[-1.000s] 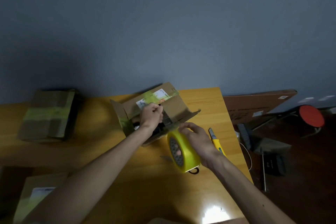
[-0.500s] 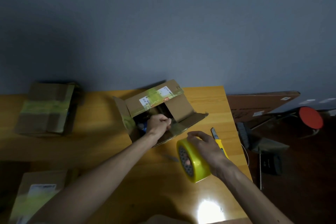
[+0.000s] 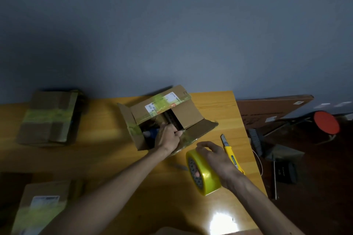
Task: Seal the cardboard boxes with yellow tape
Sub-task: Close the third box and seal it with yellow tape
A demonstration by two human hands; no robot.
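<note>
An open cardboard box (image 3: 188, 114) with old yellow-green tape and a white label on its far flap sits mid-table, dark items inside. My left hand (image 3: 168, 137) reaches over its near edge, fingers closed on the near flap. My right hand (image 3: 215, 158) grips a big roll of yellow tape (image 3: 203, 173), standing on edge on the table just right of the box, thumb through the core.
A yellow utility knife (image 3: 230, 153) lies right of the roll near the table's right edge (image 3: 254, 156). One taped box (image 3: 48, 118) rests at the far left, another (image 3: 42, 206) at the near left. Floor clutter and a red stool (image 3: 326, 122) lie beyond the edge.
My left hand dropped from the far labelled flap into the box and took the near flap. The far flap swung open. My right hand slid the tape roll toward me and right.
</note>
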